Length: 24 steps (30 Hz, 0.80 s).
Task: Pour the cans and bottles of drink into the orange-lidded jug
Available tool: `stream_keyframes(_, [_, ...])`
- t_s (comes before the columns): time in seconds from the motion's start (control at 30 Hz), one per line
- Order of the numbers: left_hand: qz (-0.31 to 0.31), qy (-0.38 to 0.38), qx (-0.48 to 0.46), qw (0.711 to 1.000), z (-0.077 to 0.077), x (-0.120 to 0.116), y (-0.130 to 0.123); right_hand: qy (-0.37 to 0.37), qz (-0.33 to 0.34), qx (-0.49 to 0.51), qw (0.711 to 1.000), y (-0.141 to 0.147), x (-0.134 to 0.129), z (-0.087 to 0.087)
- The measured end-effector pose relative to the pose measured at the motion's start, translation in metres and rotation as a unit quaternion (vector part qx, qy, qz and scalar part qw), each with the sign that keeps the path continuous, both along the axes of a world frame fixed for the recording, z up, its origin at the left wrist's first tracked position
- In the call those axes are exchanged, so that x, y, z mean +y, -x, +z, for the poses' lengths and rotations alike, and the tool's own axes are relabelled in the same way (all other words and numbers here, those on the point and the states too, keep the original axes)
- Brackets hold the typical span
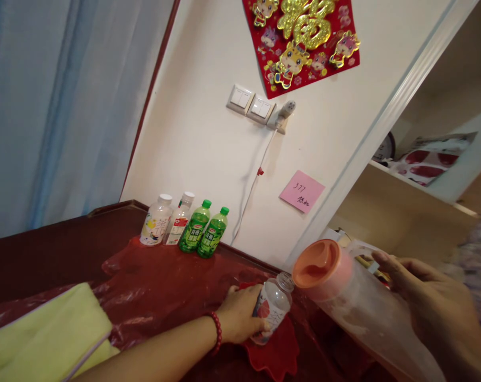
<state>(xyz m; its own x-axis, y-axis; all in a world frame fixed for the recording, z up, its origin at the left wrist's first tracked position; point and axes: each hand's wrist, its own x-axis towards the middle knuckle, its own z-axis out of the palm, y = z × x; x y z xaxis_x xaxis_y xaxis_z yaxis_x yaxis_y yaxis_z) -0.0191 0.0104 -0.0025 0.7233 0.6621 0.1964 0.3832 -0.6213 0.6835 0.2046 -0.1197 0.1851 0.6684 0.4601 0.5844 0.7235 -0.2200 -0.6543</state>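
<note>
My left hand [242, 314], with a red bead bracelet at the wrist, is wrapped round a clear bottle [275, 305] with a printed label. The bottle has no cap and leans slightly right over a red scalloped dish [274, 355]. In my right hand [435, 302] is a frosted plastic pitcher [375, 313] with an orange lid [317, 262], tilted so that the lid points left. The lid's edge is close to the bottle's mouth; I cannot tell whether they touch. No stream of liquid shows between them.
Two white-capped bottles [156, 220] and two green bottles [212, 233] stand along the wall. A folded yellow cloth [53, 334] lies at the left on the dark red table [105, 228]. A white cord [250, 191] hangs from a wall plug. Shelves [419, 185] are at the right.
</note>
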Motion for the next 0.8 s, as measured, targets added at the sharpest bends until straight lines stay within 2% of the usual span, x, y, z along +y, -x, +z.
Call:
stream_keyframes(0.27, [0.007, 0.019, -0.027, 0.999, -0.003, 0.000, -0.001, -0.012, 0.000, 0.024, 1.000, 0.006, 0.002, 0.003])
stream_keyframes(0.43, [0.003, 0.013, -0.028, 1.000, -0.003, 0.001, -0.001, -0.015, 0.010, -0.004, 1.000, 0.008, 0.000, 0.003])
stream_keyframes(0.8, [0.012, 0.017, -0.014, 1.000, 0.001, 0.001, -0.001, -0.025, 0.039, -0.040, 0.998, -0.021, 0.005, -0.010])
